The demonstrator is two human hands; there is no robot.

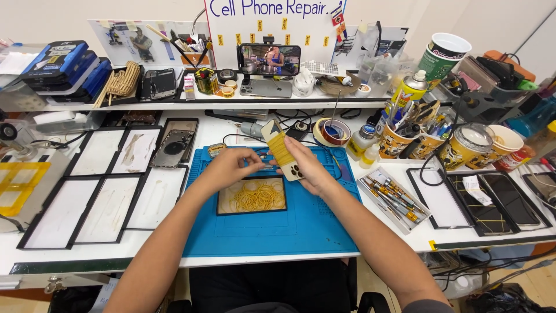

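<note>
Phone (283, 150) in right hand (307, 168), long axis tilted up-left.

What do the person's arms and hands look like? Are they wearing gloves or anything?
No gloves. Both the left hand and the right hand are bare, with no rings, watch or bracelets that I can see. The forearms are bare too, long and uncovered all the way down. Only at the bottom right edge does a bit of dark grey sleeve show near the right upper arm.
</note>
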